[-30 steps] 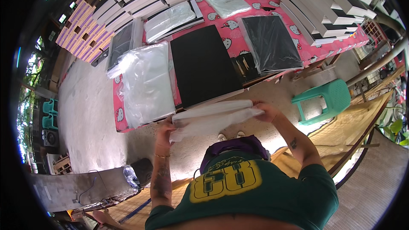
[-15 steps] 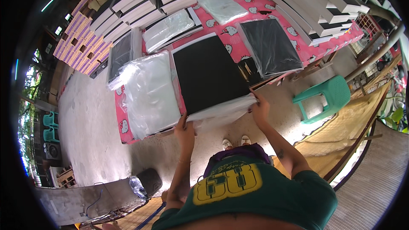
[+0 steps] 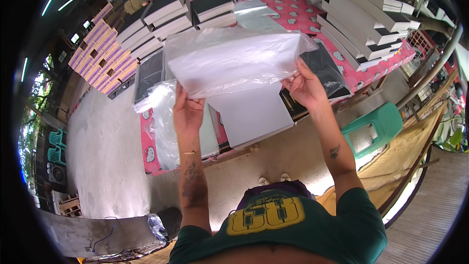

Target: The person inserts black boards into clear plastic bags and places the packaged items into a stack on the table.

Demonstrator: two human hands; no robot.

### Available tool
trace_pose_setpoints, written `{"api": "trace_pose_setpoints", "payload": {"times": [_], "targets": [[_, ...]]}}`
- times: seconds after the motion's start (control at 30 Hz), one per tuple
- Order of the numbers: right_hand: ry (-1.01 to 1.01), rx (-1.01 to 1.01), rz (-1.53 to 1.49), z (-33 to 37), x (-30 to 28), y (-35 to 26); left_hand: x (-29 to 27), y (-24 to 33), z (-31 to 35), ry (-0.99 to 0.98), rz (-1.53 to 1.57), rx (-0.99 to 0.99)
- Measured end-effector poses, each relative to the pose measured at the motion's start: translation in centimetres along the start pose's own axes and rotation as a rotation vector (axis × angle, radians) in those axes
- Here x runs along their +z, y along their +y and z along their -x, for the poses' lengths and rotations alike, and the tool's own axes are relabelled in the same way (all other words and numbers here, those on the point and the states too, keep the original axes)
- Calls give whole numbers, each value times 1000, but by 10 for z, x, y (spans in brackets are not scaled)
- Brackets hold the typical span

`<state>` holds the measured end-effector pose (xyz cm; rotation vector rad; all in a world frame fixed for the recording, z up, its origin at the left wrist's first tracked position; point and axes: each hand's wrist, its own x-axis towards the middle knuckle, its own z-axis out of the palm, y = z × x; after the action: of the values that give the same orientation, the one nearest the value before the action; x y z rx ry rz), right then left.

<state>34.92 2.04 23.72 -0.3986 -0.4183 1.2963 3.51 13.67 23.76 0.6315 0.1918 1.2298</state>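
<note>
Both my hands hold up a clear plastic bag (image 3: 234, 61) over the table, stretched between them. A flat, pale panel shows through the film; its far side is hidden. My left hand (image 3: 189, 110) pinches the bag's near left corner, and my right hand (image 3: 304, 85) grips the near right one. Below the bag lies a flat white board (image 3: 254, 117). Beside my left hand, a pile of clear plastic bags (image 3: 165, 122) lies on the pink table cover. To the right is a black panel (image 3: 325, 71) wrapped in film, partly covered by my right hand.
Tall stacks of black-and-white panels stand at the back left (image 3: 168, 17) and right (image 3: 359, 24). A green plastic stool (image 3: 376, 129) is by the table's right side. Purple-edged stacks (image 3: 100, 61) stand farther left. Another person (image 3: 134, 2) is in the background.
My hands have risen and moved away from me, lifting the plastic off the table edge. The black panel's top no longer shows; a white board is visible there now.
</note>
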Motion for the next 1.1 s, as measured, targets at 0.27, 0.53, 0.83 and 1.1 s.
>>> {"api": "trace_pose_setpoints", "payload": {"times": [0.27, 0.53, 0.83, 1.1], "targets": [[293, 106, -148, -73, -123, 74, -149, -83, -30, 368, 18, -218], [517, -498, 1193, -60, -158, 96, -110, -107, -21, 202, -1100, -17], [771, -285, 665, -3, -202, -40, -5, -222, -30, 51, -507, -625], [910, -266, 533, 47, -308, -163, 30, -382, -34, 195, -257, -644]]}}
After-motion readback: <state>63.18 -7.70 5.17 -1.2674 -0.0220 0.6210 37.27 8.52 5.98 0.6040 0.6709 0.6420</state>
